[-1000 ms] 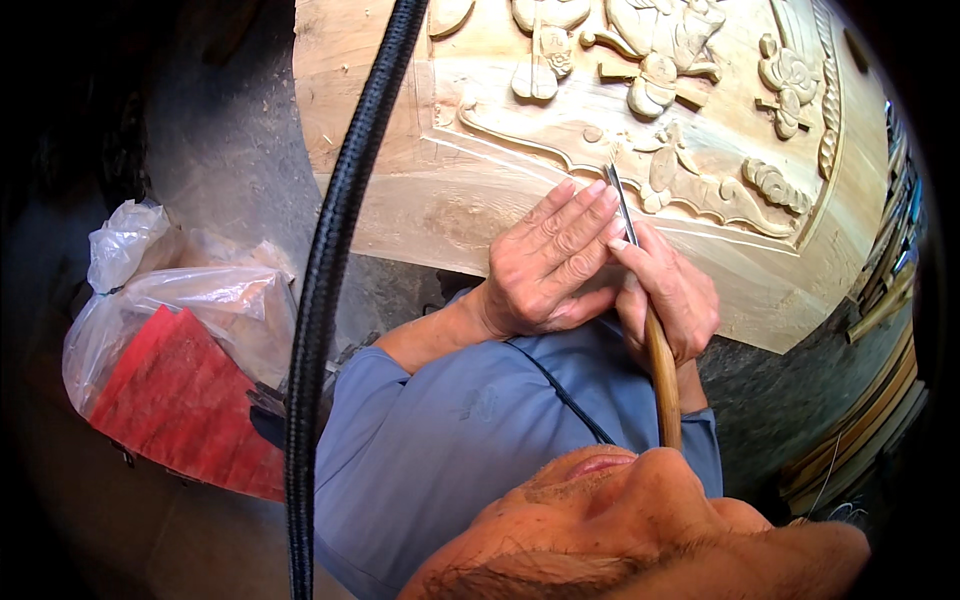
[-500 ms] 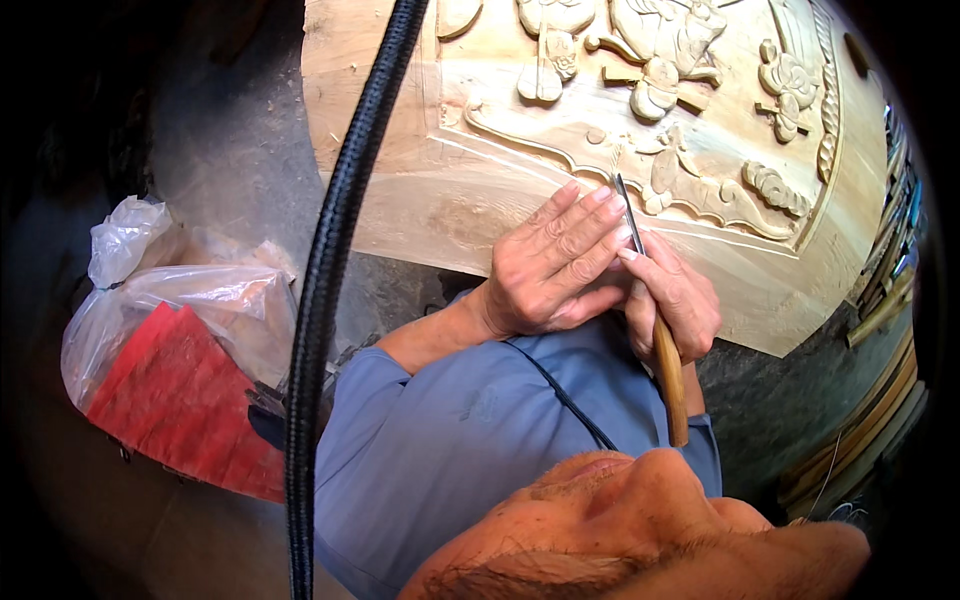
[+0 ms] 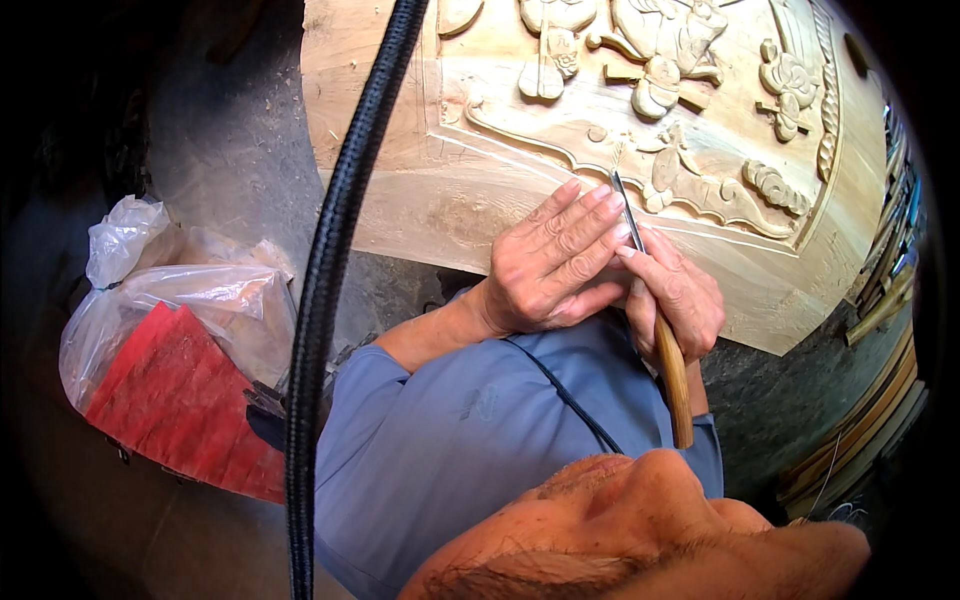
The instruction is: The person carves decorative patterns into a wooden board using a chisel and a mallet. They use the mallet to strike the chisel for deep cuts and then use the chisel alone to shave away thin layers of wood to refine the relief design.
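Observation:
My right hand is wrapped round the wooden handle of a carving chisel. The chisel slants up and slightly left, its narrow metal blade reaching the carved border of a pale wood panel. Beside the blade, my left hand lies with its fingers stretched out side by side, fingertips at the blade near the panel's lower edge. The left fingertips seem to touch the blade, though the contact is partly hidden. Raised figures, scrolls and a wavy border stand out in relief above both hands.
A clear plastic bag sits at the left behind a red sheet-like piece. Several long-handled tools lie along the panel's right side, above curved wooden strips. A thick black braided cable crosses the view from top to bottom.
The chisel has tilted slightly, its tip a little up and left and its handle end a little right. My right hand has shifted slightly right with it; my left hand stays nearly in place.

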